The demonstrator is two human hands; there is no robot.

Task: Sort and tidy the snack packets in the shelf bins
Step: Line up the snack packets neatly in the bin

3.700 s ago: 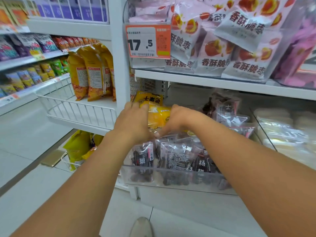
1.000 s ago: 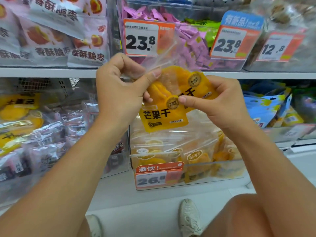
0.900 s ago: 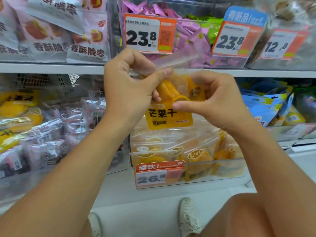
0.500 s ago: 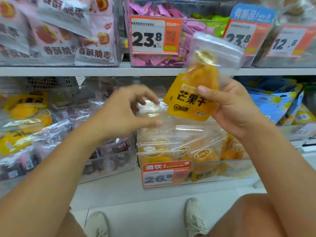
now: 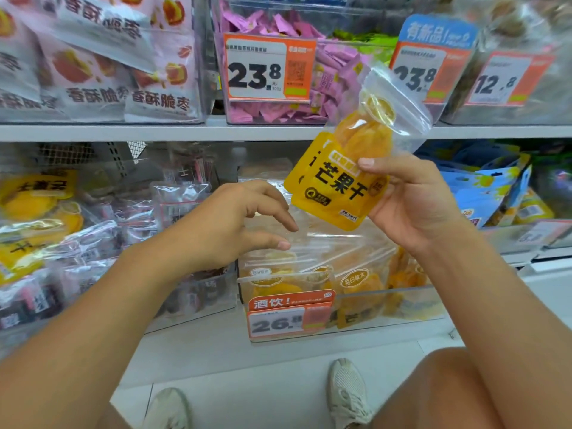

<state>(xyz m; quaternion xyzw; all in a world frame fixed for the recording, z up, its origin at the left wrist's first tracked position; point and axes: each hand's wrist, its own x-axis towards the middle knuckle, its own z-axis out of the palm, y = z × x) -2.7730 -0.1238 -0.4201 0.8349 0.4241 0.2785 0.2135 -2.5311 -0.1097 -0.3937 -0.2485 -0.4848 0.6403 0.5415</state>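
Mango packet [image 5: 337, 187] in right hand [image 5: 411, 205] grip — left hand [image 5: 229, 224] loose, empty (packets behind blurred).

Bare forearms, no sleeves visible; bare knee [image 5: 448, 388]; pale mesh sneakers [image 5: 348, 391], worn-looking.

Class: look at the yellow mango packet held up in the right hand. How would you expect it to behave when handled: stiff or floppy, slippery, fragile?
Probably floppy: the yellow mango packet is a thin film pouch, and its clear top leans sideways above the right hand. Likely slippery, since the film looks glossy. Seemingly light: the thumb and fingers alone hold it.
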